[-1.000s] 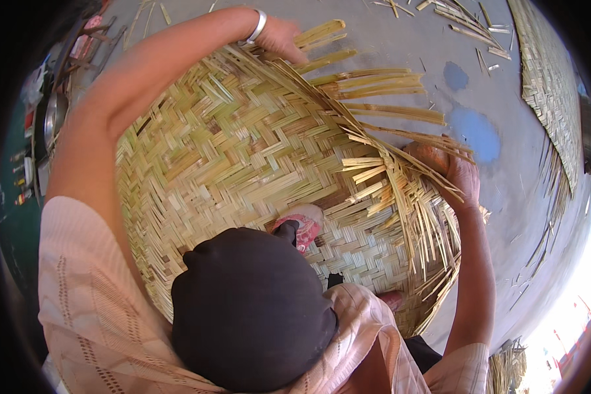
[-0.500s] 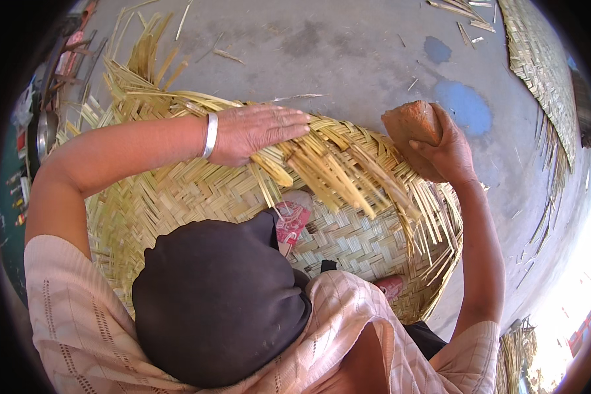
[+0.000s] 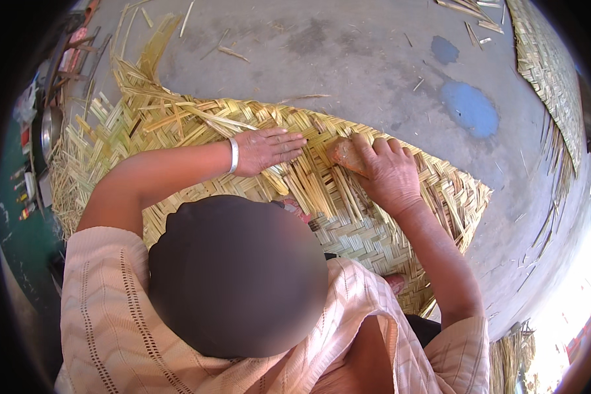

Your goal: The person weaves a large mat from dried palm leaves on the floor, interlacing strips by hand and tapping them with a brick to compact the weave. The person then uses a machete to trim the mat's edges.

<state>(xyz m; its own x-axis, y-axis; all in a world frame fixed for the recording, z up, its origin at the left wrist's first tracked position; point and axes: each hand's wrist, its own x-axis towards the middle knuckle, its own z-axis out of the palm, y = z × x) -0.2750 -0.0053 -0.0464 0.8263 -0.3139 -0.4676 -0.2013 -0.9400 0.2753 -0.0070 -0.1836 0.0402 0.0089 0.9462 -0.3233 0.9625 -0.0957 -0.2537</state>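
Across the floor in front of me spreads a woven straw-coloured mat point(image 3: 368, 243), its far edge folded over toward me with loose strips point(image 3: 305, 187) sticking out. My left hand point(image 3: 269, 151) lies flat on the folded strips, fingers stretched to the right and pressed down; a silver bangle is on that wrist. Just right of it, my right hand point(image 3: 391, 171) grips a reddish-brown brick point(image 3: 348, 155) from above. The brick rests on the folded edge, partly hidden under the fingers.
Another woven mat point(image 3: 548, 85) with frayed strips lies at the far right. Loose strips point(image 3: 469, 13) and blue stains point(image 3: 469, 108) mark the grey floor. A metal bowl point(image 3: 51, 128) and assorted items stand at the left edge. A straw bundle point(image 3: 512, 361) is at lower right.
My right hand has brought the brick down and left onto the folded edge, which now lies flatter. My left hand stays flat on the strips, slightly lower in view.
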